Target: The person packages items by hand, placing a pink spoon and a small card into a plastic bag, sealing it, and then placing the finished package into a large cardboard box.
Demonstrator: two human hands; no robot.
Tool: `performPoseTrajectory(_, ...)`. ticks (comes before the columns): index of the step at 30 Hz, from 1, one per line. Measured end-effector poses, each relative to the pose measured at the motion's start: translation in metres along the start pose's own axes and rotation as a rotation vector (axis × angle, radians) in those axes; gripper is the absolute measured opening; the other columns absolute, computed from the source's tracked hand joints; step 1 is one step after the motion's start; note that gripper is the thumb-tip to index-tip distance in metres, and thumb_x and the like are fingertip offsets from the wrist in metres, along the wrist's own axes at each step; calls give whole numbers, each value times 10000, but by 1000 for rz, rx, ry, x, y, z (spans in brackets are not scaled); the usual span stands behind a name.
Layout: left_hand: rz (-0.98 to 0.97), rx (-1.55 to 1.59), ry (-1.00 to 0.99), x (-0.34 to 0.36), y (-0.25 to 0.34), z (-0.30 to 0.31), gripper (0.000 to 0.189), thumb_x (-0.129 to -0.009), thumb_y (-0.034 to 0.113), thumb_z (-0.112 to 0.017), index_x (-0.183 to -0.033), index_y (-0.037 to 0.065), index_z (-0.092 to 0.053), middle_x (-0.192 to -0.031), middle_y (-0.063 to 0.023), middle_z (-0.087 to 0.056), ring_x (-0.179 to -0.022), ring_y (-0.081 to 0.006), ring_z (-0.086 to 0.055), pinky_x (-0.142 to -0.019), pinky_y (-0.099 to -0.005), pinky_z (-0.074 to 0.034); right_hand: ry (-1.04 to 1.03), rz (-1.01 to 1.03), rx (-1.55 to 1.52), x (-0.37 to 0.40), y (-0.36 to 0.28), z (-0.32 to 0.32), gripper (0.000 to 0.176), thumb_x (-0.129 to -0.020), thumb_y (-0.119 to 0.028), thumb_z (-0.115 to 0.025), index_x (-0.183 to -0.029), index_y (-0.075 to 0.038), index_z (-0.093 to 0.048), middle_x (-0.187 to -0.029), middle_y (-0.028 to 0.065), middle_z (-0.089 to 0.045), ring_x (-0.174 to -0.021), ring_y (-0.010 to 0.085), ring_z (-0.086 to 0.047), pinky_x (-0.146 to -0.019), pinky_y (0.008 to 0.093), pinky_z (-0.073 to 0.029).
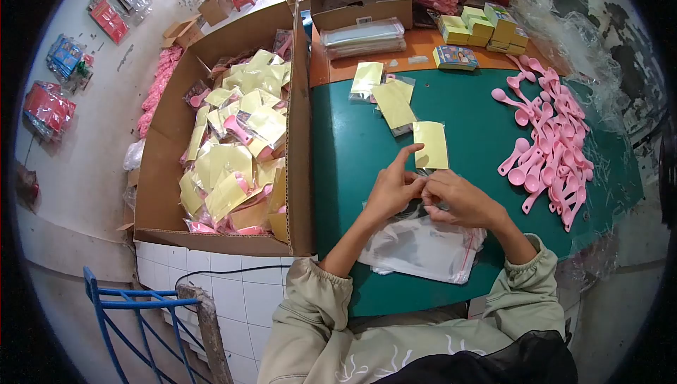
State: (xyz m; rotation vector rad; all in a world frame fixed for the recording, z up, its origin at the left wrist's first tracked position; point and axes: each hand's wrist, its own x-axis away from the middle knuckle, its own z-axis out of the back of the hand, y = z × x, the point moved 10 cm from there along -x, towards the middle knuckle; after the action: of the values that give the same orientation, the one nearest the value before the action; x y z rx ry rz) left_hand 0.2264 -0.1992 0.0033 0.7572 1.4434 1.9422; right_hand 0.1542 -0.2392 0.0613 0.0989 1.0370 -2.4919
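Observation:
Both hands meet over the green table mat, at the lower end of an upright yellow card [431,145] in clear plastic. My left hand [392,188] has its index finger stretched onto the card's left edge, its thumb beside the other hand. My right hand [455,199] is bent with fingers pinched together at the bag's lower end; what lies between them is too small to make out. Under the hands lies a stack of clear plastic bags [419,246]. Just beyond the card are more packed yellow cards [395,105]. Pink spoons [553,144] are heaped at the right.
A large cardboard box [300,137] of packed yellow cards and pink spoons stands at the left. Behind the mat are a bundle of clear sleeves [363,37], small yellow boxes [481,26] and an open carton [360,11]. A blue metal frame [134,292] is at lower left.

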Motion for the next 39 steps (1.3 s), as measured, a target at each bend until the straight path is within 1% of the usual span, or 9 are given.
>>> performPoseTrajectory(4,5,193,41,-2,-7,9,473,-878,15,-522,-1318,95,-370,-890,-130,-661,-786,-147,-642,-658,-236,-521,-62,-95,-310,6,-8,21,136,-762,-106,-619,-795,-26,-513,-751,63,-500,-664,189,-487,-623,300,-413)
performPoseTrajectory(9,39,377,-103,3,-16,-6,303,-880,10,-490,-1181,29,-513,-890,-132,-668,-780,-152,-662,-635,-256,-540,435,-147,-452,89,19,157,153,-623,-58,-614,-674,-44,-471,-652,27,-476,-608,141,-452,-586,240,-374)
performPoseTrajectory(11,54,183,-139,8,-8,-6,226,-892,59,-482,-1089,0,-575,-878,-93,-666,-765,-126,-652,-625,-255,-538,474,-72,-624,132,45,206,357,-737,-253,-694,-664,-94,-383,-631,8,-458,-585,99,-432,-579,230,-380)
performPoseTrajectory(12,78,200,-170,9,-8,-11,226,-895,69,-478,-1084,-4,-577,-876,-86,-665,-758,-121,-649,-624,-254,-537,519,-126,-506,159,69,235,142,-761,-141,-598,-739,-49,-492,-626,18,-473,-631,133,-487,-631,246,-421)
performPoseTrajectory(14,84,185,-214,8,-10,-19,242,-901,80,-461,-1093,-15,-571,-869,-76,-661,-758,-118,-641,-626,-248,-535,702,-627,-245,225,141,284,136,-804,-148,-591,-838,-22,-553,-710,70,-564,-700,193,-561,-688,297,-457)
performPoseTrajectory(19,63,163,-238,6,-3,-15,256,-905,41,-429,-1118,-2,-566,-1008,-59,-634,-875,-112,-612,-708,-246,-508,532,-1194,938,331,189,322,233,-795,-46,-535,-1020,-17,-588,-1075,157,-609,-989,326,-586,-830,409,-445)
performPoseTrajectory(23,22,270,-203,2,-7,-13,279,-874,0,-419,-1091,18,-594,-1046,-48,-636,-903,-123,-613,-719,-249,-519,455,-290,383,133,90,178,495,-696,59,-529,-1171,-64,-461,-1107,82,-485,-963,208,-519,-816,318,-442)
performPoseTrajectory(27,-33,286,-152,4,2,-7,305,-851,-65,-432,-1089,33,-596,-1067,-45,-631,-916,-118,-604,-735,-252,-504,178,-258,138,31,32,50,539,-665,-67,-731,-1118,-48,-439,-1027,113,-418,-877,232,-543,-721,349,-479)
performPoseTrajectory(39,1,257,-68,0,1,-5,124,-876,126,-593,-962,50,-547,-922,-45,-658,-833,-90,-608,-668,-220,-459,446,-231,-34,36,54,52,179,-773,-42,-658,-912,12,-559,-982,95,-482,-776,153,-565,-662,265,-488)
